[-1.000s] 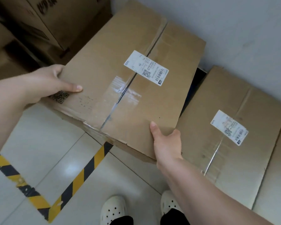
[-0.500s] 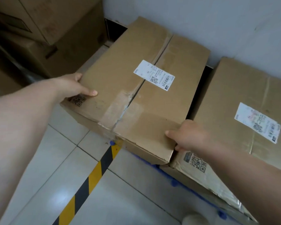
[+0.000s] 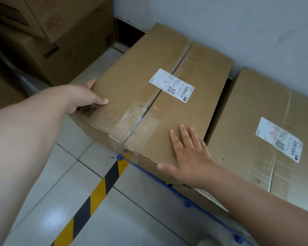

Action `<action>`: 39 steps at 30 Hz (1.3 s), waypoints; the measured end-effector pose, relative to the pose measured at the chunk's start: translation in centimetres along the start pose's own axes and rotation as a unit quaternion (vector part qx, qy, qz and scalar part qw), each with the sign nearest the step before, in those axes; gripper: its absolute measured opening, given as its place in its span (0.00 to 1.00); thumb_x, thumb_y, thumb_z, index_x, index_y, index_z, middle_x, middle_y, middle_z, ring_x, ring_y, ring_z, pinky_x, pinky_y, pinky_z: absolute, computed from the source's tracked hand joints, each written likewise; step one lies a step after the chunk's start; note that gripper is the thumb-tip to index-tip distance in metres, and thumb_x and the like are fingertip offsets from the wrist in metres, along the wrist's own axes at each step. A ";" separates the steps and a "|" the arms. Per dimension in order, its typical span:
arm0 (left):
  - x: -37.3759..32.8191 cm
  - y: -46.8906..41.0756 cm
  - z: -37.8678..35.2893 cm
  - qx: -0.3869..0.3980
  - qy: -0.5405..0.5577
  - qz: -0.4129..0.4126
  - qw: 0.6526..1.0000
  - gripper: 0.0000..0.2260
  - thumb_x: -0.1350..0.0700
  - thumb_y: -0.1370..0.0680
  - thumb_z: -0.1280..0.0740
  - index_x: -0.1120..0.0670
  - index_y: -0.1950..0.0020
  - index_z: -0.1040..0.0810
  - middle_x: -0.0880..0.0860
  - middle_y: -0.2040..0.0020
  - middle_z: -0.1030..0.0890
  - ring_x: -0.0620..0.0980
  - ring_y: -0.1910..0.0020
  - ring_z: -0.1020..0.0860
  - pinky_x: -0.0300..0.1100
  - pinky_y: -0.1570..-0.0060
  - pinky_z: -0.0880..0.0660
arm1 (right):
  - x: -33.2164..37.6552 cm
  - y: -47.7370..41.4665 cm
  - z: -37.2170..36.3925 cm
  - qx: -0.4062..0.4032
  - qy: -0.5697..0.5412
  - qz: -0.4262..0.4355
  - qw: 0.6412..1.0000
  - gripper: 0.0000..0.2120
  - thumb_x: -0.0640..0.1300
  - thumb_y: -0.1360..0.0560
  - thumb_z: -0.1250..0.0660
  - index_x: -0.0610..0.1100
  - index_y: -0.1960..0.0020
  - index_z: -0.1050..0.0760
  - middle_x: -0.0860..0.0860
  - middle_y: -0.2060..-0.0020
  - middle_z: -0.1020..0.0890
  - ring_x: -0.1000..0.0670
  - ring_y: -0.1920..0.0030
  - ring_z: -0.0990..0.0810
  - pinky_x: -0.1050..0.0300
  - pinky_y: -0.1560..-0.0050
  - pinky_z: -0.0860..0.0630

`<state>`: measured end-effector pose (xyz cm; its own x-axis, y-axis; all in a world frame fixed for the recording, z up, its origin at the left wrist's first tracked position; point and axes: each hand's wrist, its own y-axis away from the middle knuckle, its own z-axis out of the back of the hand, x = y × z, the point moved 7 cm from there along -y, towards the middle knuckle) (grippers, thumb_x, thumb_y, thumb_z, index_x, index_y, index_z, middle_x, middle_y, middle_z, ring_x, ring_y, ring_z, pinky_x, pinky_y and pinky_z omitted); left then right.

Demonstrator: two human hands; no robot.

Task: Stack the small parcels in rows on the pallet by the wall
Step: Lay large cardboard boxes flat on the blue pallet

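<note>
Parcel [image 3: 155, 96]: lying flat on the blue pallet [image 3: 160, 181] by the wall [image 3: 220, 23], label up, a narrow dark gap separating it from the second parcel [image 3: 267, 139], so I am judging the row not yet closed.
Left hand [image 3: 82, 96]: I am curling it around the near-left corner, thumb on top, other fingers hidden, probably steadying that end.
Right hand [image 3: 188, 155]: I am resting it flat on the lid, fingers [image 3: 184, 134] spread wide, holding nothing, likely pressing to seat or slide it.
Beyond: cartons [image 3: 60, 32] stacked at left, striped tape [image 3: 96, 194] crossing the floor.
</note>
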<state>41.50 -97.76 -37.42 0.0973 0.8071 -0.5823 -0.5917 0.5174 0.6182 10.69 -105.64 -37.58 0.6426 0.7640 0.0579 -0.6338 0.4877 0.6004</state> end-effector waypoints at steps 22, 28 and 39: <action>-4.8 2.2 -3.3 -0.153 -0.265 -0.211 0.928 0.43 0.36 0.27 0.31 0.46 0.20 0.50 0.53 0.21 0.43 0.58 0.23 0.44 0.59 0.27 0.42 | -0.9 -0.8 2.5 -0.095 -0.040 -0.020 0.995 0.41 0.69 0.22 0.52 0.46 0.19 0.60 0.47 0.20 0.56 0.45 0.21 0.60 0.48 0.21 0.59; -8.6 4.7 -7.5 -0.109 -0.367 -0.324 0.865 0.42 0.35 0.25 0.34 0.48 0.19 0.51 0.53 0.20 0.45 0.55 0.22 0.47 0.52 0.24 0.47 | -1.7 -2.4 4.7 -0.135 -0.044 -0.014 0.990 0.38 0.65 0.20 0.49 0.45 0.19 0.57 0.46 0.20 0.53 0.45 0.20 0.56 0.49 0.22 0.56; -8.6 4.0 -10.9 -0.057 -0.409 -0.282 0.866 0.42 0.31 0.28 0.35 0.49 0.21 0.44 0.53 0.24 0.38 0.55 0.25 0.42 0.51 0.26 0.43 | -2.6 -6.3 5.8 -0.128 -0.021 0.004 0.992 0.37 0.66 0.21 0.47 0.46 0.20 0.52 0.45 0.20 0.51 0.43 0.21 0.54 0.46 0.22 0.52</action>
<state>29.57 -105.77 -35.73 0.9034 0.3905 -0.1773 -0.3356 0.9011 0.2746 15.50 -113.08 -36.88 0.6505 0.7531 0.0986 -0.7244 0.5762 0.3785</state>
